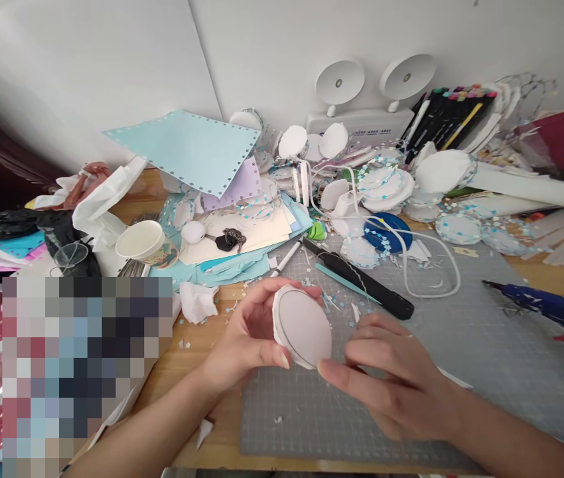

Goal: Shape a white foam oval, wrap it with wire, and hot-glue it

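Note:
My left hand (pixel 245 338) is closed around the left rim of a white round disc (pixel 306 326), held tilted above the cutting mat (pixel 292 425). The disc has a smooth face, a rough white edge and a thin dark line running along its rim. At its lower right edge is my right hand (pixel 396 382), a fingertip touching or very near the rim and the other fingers curled in. Whether those curled fingers pinch something thin is hidden. Just beyond the hands lie a black stick-like tool (pixel 371 282) and a white pen (pixel 286 259).
A blue glue gun (pixel 541 302) lies at right. White discs wrapped in blue-star garland (pixel 386 186) are heaped behind, near a white cable (pixel 431 294). Further left are coloured paper sheets (pixel 187 153) and a paper cup (pixel 145 242). A two-headed lamp (pixel 361 123) stands against the wall.

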Demonstrator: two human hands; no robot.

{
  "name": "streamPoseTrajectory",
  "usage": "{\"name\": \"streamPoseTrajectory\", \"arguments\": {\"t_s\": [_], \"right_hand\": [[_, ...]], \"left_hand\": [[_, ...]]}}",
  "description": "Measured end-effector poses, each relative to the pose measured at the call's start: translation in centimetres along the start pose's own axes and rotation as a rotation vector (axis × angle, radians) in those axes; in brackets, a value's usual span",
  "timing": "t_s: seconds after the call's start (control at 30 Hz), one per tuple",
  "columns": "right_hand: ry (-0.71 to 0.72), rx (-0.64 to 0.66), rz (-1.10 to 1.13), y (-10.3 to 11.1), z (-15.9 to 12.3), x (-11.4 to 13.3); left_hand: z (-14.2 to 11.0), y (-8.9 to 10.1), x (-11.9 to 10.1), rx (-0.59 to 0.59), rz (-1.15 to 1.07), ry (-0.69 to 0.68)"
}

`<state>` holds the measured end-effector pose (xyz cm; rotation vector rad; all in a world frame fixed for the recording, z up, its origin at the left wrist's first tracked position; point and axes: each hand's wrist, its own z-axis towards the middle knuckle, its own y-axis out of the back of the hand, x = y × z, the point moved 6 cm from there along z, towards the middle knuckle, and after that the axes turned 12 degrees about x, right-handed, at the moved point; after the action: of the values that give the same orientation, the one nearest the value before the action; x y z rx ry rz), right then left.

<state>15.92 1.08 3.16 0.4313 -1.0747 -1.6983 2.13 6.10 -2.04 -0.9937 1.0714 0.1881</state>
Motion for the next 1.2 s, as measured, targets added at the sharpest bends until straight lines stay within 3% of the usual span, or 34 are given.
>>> {"name": "streamPoseTrajectory", "arguments": {"t_s": [0.27, 0.5, 0.7, 0.83, 1.2], "right_hand": [[-0.018, -0.006, -0.043, -0.4, 0.0, 0.2], [0.001, -0.016, 0.039, 0.9, 0.1, 0.5], [-0.1, -0.078, 0.115, 0.7, 0.2, 0.1], [-0.126, -0.049, 0.124, 0.0, 0.2, 0.2], [-0.005, -0.023, 0.036, 0.7, 0.2, 0.6]], "left_hand": [[0.0, -0.2, 0.0, 0.025, 0.006, 0.005], [0.0, -0.7, 0.2, 0.077, -0.044, 0.049], [0.0, -0.9, 0.5, 0.121, -0.088, 0.086], [0.0, -1.1, 0.6, 0.157, -0.102, 0.097], [-0.2, -1.0, 1.1, 0.128, -0.194, 0.142]]}}
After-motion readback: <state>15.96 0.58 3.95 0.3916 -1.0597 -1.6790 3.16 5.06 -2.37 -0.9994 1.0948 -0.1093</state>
